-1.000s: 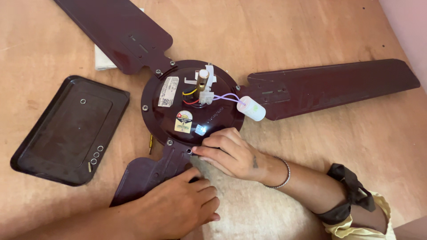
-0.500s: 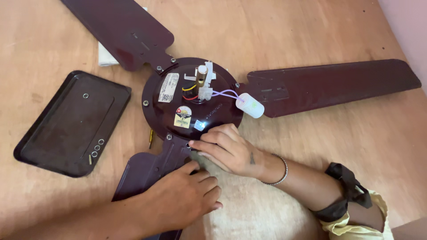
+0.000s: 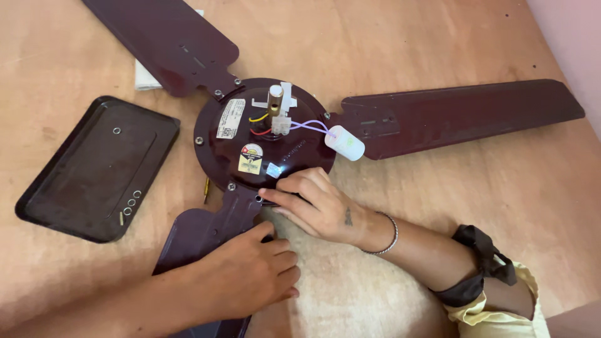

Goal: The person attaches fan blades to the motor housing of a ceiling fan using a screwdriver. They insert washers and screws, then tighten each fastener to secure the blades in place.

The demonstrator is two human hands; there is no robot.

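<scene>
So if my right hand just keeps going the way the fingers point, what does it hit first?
Probably the dark tray. The right hand points left, fingertips already on the blade bracket at the motor hub's rim; beyond lies bare table, then the tray.

You have one fan motor [image 3: 263, 141] with three blades [image 3: 463, 116], one white capacitor [image 3: 345, 143], one dark tray [image 3: 100, 166] and four washers [image 3: 131, 202] in it.

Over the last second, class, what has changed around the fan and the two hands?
Very little. The left hand has slid slightly along the near blade toward the hub; the right hand keeps its fingers at the blade's joint with the hub. The fan, the white capacitor and the tray with its small parts lie as before.
</scene>
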